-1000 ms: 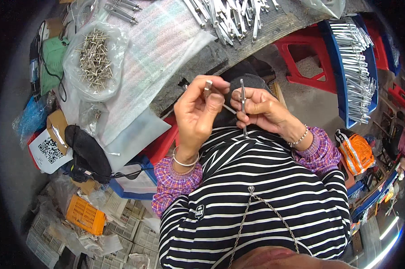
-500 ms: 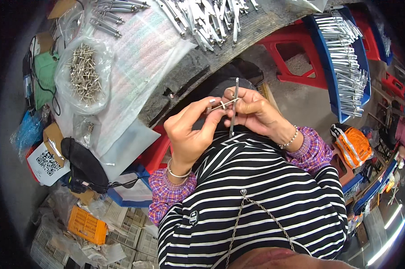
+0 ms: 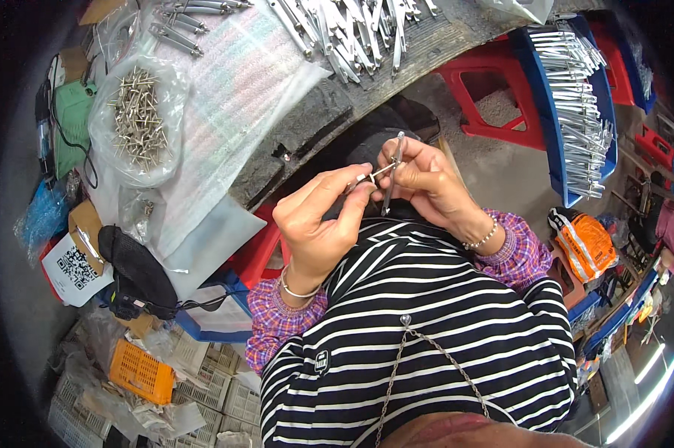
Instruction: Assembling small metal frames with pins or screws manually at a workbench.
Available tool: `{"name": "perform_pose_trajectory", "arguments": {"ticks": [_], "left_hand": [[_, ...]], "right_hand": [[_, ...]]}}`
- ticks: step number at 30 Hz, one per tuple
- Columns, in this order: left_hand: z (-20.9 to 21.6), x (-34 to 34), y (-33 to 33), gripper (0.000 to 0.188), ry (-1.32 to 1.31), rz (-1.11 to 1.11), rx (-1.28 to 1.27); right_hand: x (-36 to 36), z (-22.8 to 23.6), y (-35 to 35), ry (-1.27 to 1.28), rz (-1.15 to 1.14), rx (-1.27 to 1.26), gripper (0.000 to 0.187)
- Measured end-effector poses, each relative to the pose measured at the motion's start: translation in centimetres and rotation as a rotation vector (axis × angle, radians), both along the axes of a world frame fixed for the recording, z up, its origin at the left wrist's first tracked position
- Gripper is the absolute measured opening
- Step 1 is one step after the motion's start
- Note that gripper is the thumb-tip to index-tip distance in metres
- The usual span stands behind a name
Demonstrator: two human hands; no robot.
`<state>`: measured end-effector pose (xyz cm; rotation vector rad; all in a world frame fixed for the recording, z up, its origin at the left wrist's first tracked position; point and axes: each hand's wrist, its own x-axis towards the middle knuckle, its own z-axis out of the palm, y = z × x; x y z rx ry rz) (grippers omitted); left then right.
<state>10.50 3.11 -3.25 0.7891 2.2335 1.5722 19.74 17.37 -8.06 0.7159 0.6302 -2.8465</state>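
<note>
Left hand (image 3: 318,224) at frame centre, grip pinched shut on a short metal pin (image 3: 363,178). Right hand (image 3: 426,183) just beside it, grip closed around a slim metal rod (image 3: 393,172) held nearly upright; pin tip touching rod. Above, on the desk (image 3: 434,45), a heap of metal parts (image 3: 344,26). Upper left, clear bag of pins (image 3: 137,116). Upper right, blue tray of rods (image 3: 576,112).
</note>
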Motion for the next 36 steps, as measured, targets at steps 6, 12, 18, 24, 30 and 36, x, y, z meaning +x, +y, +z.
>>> {"name": "perform_pose_trajectory", "arguments": {"ticks": [6,12,18,24,30,36], "left_hand": [[-0.5,0.3,0.5,0.019,0.043,-0.018,0.032],[-1.3,0.3,0.2,0.017,-0.234,0.041,0.068],[-1.0,0.3,0.3,0.023,-0.572,0.081,0.28],[-1.6,0.3,-0.1,0.022,-0.673,0.112,0.335],[-2.1,0.5,-0.1,0.02,-0.704,0.148,0.311],[-2.7,1.2,-0.2,0.015,-0.541,0.225,0.264]], "right_hand": [[-0.2,0.7,-1.5,0.083,-0.11,0.4,0.018],[-0.5,0.8,-1.5,0.021,-0.081,0.342,0.021],[-0.8,0.8,-1.2,0.046,-0.122,0.353,0.025],[-0.8,0.8,-1.4,0.073,-0.152,0.406,0.027],[-0.9,1.4,-1.1,0.013,-0.133,0.486,0.022],[-0.8,0.6,-1.4,0.095,-0.165,0.693,0.02]]}}
